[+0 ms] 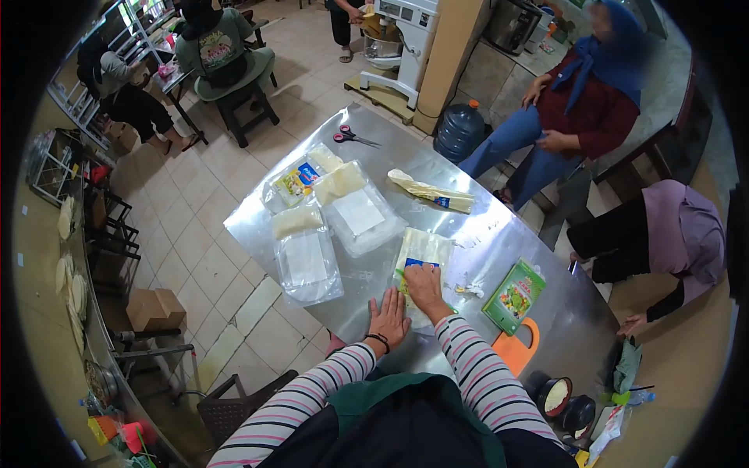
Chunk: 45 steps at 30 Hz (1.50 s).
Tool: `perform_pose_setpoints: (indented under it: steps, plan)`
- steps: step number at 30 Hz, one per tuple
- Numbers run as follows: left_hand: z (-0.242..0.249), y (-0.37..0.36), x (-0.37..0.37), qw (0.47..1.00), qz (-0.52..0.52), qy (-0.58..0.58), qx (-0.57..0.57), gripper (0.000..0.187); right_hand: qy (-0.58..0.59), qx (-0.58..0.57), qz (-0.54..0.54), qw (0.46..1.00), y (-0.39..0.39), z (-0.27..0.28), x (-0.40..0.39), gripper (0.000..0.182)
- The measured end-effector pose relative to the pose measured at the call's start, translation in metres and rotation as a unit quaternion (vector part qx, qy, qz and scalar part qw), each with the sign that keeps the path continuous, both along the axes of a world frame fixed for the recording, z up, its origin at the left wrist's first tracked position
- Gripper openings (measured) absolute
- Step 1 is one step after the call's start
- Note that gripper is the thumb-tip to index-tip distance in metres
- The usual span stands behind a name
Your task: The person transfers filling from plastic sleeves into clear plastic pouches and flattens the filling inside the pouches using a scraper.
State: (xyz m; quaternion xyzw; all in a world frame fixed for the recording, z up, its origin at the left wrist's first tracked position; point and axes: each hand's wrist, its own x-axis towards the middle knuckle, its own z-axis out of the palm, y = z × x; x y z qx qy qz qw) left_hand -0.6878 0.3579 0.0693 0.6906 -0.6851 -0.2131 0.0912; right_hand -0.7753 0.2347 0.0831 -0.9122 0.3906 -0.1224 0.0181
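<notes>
My left hand lies flat with its fingers stretched out, at the near left edge of a plastic food packet with a blue label. On top of that packet my right hand is closed, knuckles up. A bit of green shows beside its fingers, but what they hold is hidden. Left of the hands lie clear plastic packets with white cards, one packet nearer and another beyond it. A packet with a blue and yellow label is partly under them. A folded, pale yellow wrapper lies farther off.
On the metal table are scissors, a green box, an orange cutting board and scraps. Bowls stand at the near right. A seated person and a bending person are at the right.
</notes>
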Motion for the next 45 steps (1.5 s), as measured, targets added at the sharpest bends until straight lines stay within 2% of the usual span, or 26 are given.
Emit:
perform_pose_setpoints:
  steps: [5,8,9,10,11,12,14,16,17,21,27,30,32,34,35,36,38,41,45]
  plan:
    - [-0.002,0.000,-0.002,1.000,0.001,-0.005,0.015,0.064,0.042,0.046,-0.099,0.993,-0.017,0.005,0.010,0.009]
    - [0.000,-0.003,-0.002,1.000,-0.007,-0.001,0.014,0.064,0.016,0.095,-0.144,0.985,0.018,0.004,0.005,0.011]
    - [-0.002,-0.003,-0.002,0.999,-0.011,-0.043,0.015,0.064,-0.034,0.104,-0.151,0.982,0.044,0.000,-0.001,0.012]
    - [-0.006,0.003,-0.004,0.996,-0.014,-0.085,0.014,0.065,-0.028,0.113,-0.164,0.980,0.070,-0.001,-0.007,0.012]
    - [-0.008,0.010,-0.007,0.996,-0.023,-0.079,0.020,0.065,-0.040,0.139,-0.199,0.969,0.093,-0.001,-0.014,0.013]
    - [-0.010,0.018,-0.008,0.999,0.011,-0.050,0.007,0.065,-0.051,0.163,-0.231,0.958,0.112,-0.001,-0.021,0.015]
    - [-0.013,0.030,-0.010,0.999,0.042,-0.021,0.001,0.066,-0.091,0.148,-0.232,0.957,0.131,-0.010,-0.030,0.012]
    - [-0.007,0.034,-0.008,0.999,0.027,-0.026,0.023,0.067,-0.073,0.063,-0.140,0.985,0.131,-0.012,-0.034,0.008]
    - [-0.006,0.038,-0.007,0.999,0.021,-0.028,0.031,0.067,-0.026,0.066,-0.136,0.988,0.126,-0.013,-0.038,0.008]
    - [-0.003,0.035,-0.005,0.999,0.006,-0.034,0.004,0.069,-0.007,0.048,-0.088,0.995,0.094,-0.001,-0.056,0.001]
    - [-0.002,0.034,-0.005,0.999,0.003,-0.046,0.006,0.070,0.007,0.003,0.010,1.000,0.055,0.000,-0.059,0.005]
    - [-0.002,0.034,-0.004,0.999,0.002,-0.051,0.007,0.069,-0.033,-0.053,0.024,0.998,0.044,0.001,-0.057,0.003]
    - [0.000,0.034,-0.006,0.999,0.004,-0.051,0.014,0.069,-0.026,-0.031,0.009,0.999,0.048,-0.001,-0.054,0.003]
    - [-0.001,0.034,-0.006,0.998,0.007,-0.059,0.022,0.069,-0.015,0.037,-0.140,0.989,0.062,-0.002,-0.042,0.004]
    - [-0.002,0.035,-0.006,0.998,0.006,-0.058,0.020,0.069,0.018,0.080,-0.158,0.984,0.079,-0.007,-0.039,0.007]
    - [-0.007,0.036,-0.006,0.998,0.005,-0.064,0.016,0.069,0.055,0.124,-0.139,0.981,0.102,-0.002,-0.036,0.008]
    - [-0.008,0.033,-0.005,0.998,0.004,-0.069,0.011,0.070,-0.034,0.136,-0.118,0.983,0.125,-0.001,-0.044,0.008]
    - [-0.005,0.037,-0.004,0.999,0.000,-0.050,0.016,0.070,0.017,0.077,-0.074,0.994,0.101,0.003,-0.068,0.004]
    - [0.000,0.034,-0.003,0.999,-0.013,-0.045,0.009,0.067,-0.005,0.034,-0.002,0.999,0.058,0.004,-0.074,0.002]
